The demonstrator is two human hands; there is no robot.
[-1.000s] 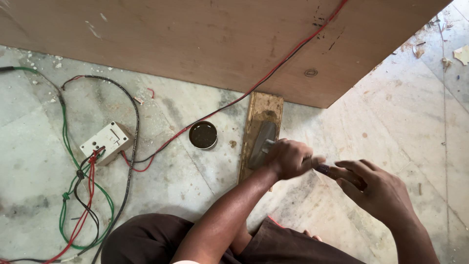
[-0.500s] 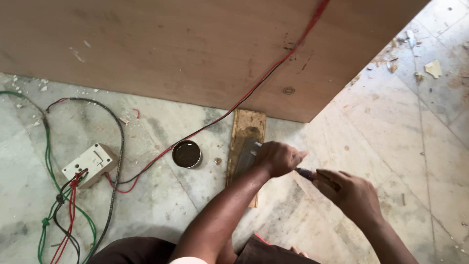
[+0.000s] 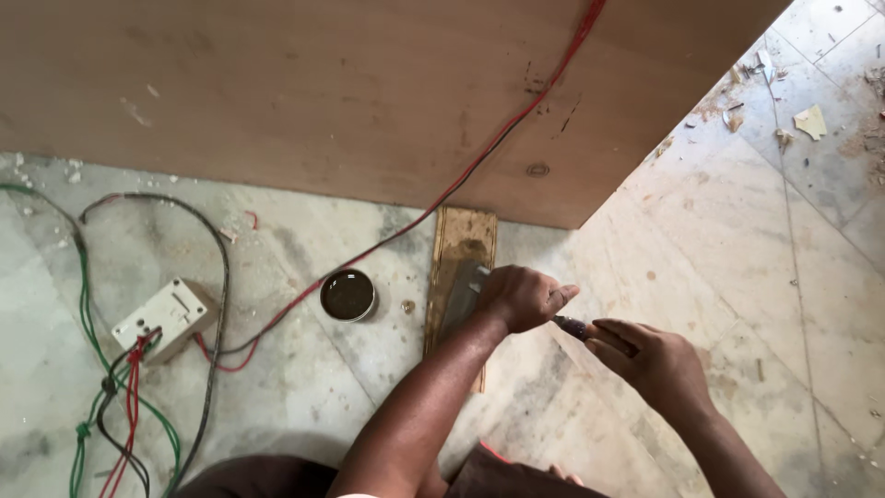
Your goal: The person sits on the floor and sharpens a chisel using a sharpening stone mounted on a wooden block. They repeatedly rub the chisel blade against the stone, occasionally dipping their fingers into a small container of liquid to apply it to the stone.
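While the left hand (image 3: 521,297) presses a blade (image 3: 458,300) flat on the floor-laid stone (image 3: 461,277), the right hand (image 3: 656,361) clenches its handle (image 3: 572,326); a slip could nick fingers.

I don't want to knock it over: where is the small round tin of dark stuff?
In the head view the round tin sits open on the stone floor, left of the wooden strip, beside the red wire.

Red wire (image 3: 479,166) crosses my tan plywood board (image 3: 323,92); green and black wires (image 3: 92,314) curl by the white switch box (image 3: 164,316) on pale marbled floor (image 3: 737,277).
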